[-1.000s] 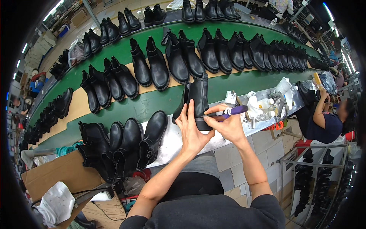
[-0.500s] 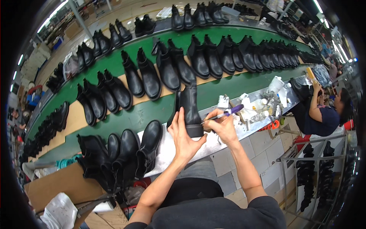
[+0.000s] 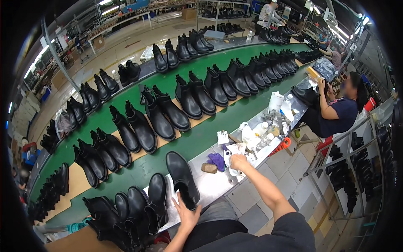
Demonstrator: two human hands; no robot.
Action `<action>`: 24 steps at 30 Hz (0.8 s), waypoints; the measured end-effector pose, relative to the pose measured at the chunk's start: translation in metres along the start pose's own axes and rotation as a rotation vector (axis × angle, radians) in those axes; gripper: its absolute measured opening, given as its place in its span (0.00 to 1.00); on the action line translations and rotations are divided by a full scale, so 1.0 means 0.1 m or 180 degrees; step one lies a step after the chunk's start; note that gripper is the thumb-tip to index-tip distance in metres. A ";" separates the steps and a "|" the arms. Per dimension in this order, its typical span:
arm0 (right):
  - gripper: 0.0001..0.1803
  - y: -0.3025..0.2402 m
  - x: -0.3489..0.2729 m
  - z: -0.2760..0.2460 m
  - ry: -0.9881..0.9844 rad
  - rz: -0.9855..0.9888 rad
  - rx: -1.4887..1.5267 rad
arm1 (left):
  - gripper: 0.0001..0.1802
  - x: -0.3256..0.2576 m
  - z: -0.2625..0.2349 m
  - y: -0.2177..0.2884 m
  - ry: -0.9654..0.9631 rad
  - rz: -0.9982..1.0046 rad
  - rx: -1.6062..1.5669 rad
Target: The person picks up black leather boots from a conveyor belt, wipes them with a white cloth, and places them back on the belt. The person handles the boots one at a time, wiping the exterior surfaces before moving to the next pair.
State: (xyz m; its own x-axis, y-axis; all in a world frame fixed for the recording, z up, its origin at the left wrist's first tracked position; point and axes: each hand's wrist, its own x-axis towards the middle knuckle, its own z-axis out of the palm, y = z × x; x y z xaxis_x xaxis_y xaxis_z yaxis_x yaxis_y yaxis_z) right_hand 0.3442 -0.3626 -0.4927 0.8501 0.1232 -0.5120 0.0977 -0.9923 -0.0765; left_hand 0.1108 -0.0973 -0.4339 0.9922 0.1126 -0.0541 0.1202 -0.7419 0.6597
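At the bench (image 3: 210, 180)'s near edge, the left hand (image 3: 189, 216), half open, holds the boot (image 3: 180, 170) by its near end; steady support there, fingers off the smooth upper, should serve best. The boot points away and slightly left, long axis likewise. The right hand (image 3: 239, 163) curls at a cloth (image 3: 238, 148), grip unclear.

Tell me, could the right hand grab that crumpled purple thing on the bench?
Probably yes: the right hand is close beside the crumpled purple thing, whose top looks uncovered; only some white cloth lies between them.

no lettering or numbers can be read.
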 end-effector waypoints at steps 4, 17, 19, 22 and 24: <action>0.18 -0.25 -0.19 -0.36 0.0628 -0.0156 0.0032 | 0.22 0.18 -1.35 0.17 -0.1298 -0.0897 -0.0438; 0.84 -2.46 -0.02 -0.28 -0.0957 -0.1012 0.0845 | 0.77 1.20 -0.68 -1.07 -0.1168 -0.1318 0.1200; 0.84 -2.60 0.21 -0.29 -0.1169 -0.1018 0.0312 | 0.73 1.33 -0.68 -1.14 -0.1337 -0.1194 0.1108; 0.70 -2.69 0.12 -0.44 -0.1023 -0.0943 0.0365 | 0.67 1.27 -1.00 -1.14 -0.1290 -0.1493 0.1140; 0.57 -2.47 0.15 -0.46 -0.0978 -0.0906 0.0932 | 0.65 1.20 -1.25 -1.27 -0.1077 -0.1569 0.0741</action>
State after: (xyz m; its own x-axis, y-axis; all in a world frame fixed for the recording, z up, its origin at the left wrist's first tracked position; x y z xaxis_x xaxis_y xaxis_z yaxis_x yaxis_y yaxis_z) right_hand 0.3568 -0.1160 -0.4427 0.6151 0.4303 -0.6606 0.1165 -0.8784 -0.4636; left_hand 0.2107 0.0936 -0.4307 0.7700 0.2905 -0.5681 0.5315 -0.7847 0.3190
